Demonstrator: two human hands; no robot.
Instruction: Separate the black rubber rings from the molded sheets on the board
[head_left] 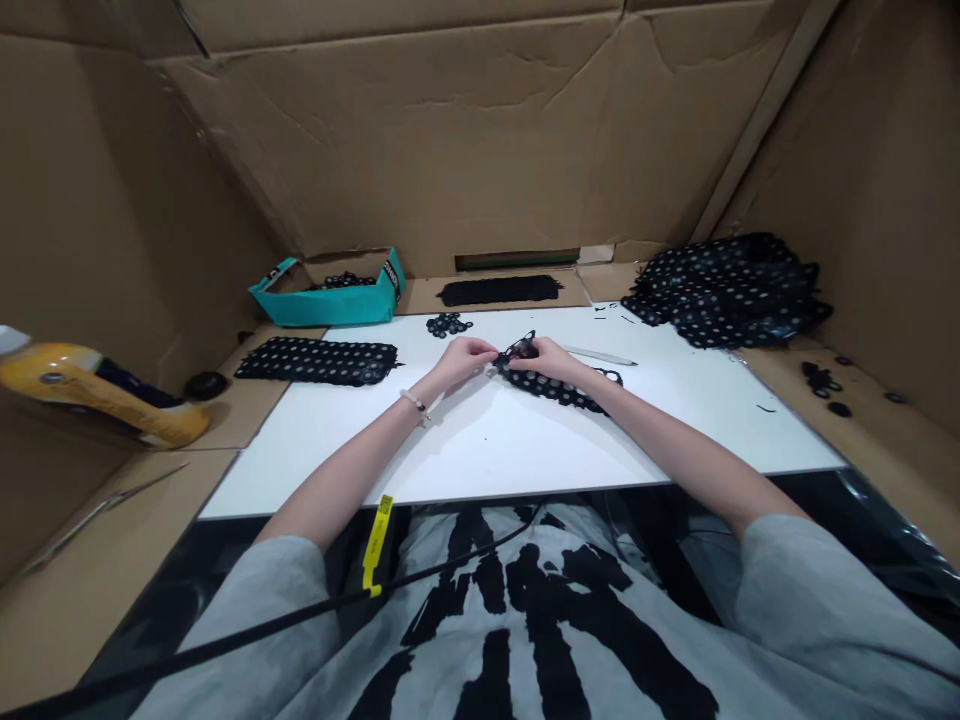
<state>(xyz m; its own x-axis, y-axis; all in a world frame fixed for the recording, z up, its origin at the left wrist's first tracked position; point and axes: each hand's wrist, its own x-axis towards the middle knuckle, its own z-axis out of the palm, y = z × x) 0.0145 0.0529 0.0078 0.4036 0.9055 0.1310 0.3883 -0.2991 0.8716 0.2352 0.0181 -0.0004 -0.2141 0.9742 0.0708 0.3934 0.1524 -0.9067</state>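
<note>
Over the middle of a white board (450, 450), both hands meet at one end of a black sheet with rows of round holes (566, 392). My left hand (463, 362) pinches the sheet's left end between thumb and fingertips. Close beside it, my right hand (553, 362) is closed on the same end, where a bit of the black material sticks up. Part of the sheet lies under my right forearm. A small pile of black rings (448, 324) sits just beyond my left hand. Behind my right hand lies a thin white pen-like tool (600, 355).
Another holed black strip (319, 360) lies left, a dark strip (500, 290) at the back. A teal-edged box (330, 303) holds black pieces. A heap of holed sheets (727, 290) stands back right. Scissors (112, 505) and a yellow bottle (105, 390) are left. Cardboard walls (450, 150) surround everything.
</note>
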